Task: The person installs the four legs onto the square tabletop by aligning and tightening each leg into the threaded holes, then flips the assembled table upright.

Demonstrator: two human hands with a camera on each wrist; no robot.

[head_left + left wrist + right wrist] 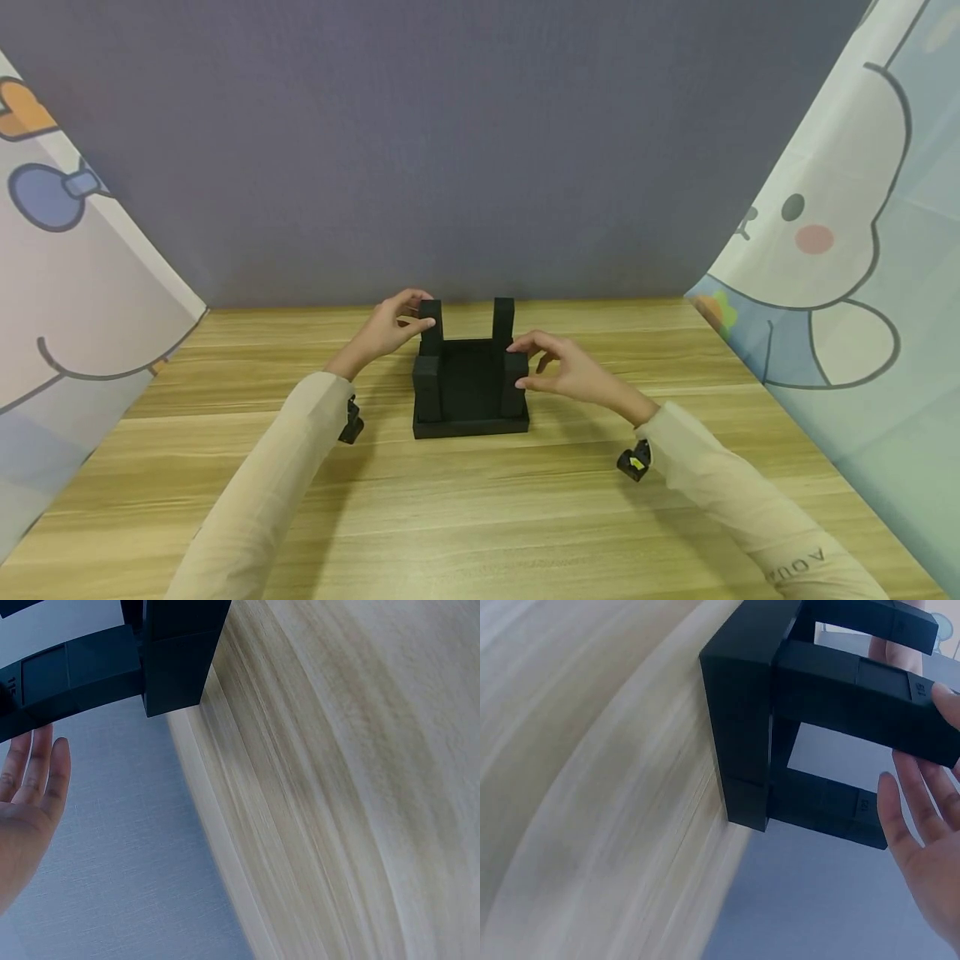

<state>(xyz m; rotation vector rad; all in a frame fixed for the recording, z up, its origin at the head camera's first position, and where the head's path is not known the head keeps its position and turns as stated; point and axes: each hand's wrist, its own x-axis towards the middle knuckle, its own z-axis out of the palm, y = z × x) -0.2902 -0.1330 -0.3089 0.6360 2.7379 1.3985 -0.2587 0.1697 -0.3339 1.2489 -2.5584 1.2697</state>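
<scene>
A black square base [471, 428] stands on the wooden table, with a black post rising at each corner. My left hand [386, 329] pinches the upper part of the back left post [431, 333], thumb in front and fingers partly hidden behind. The front right post [514, 398] is held near its top between thumb and fingers of my right hand [566, 371]. In the right wrist view, small raised marks show on the gripped post [885, 694]. The front left post [427, 392] and the back right post [503, 321] stand untouched.
The wooden table [480, 517] reaches a grey-blue panel [450, 167] behind the black base. Cartoon-printed cloths hang at the left [90, 275] and right [840, 250]. Small black devices are strapped at the left wrist [351, 423] and right wrist [634, 462].
</scene>
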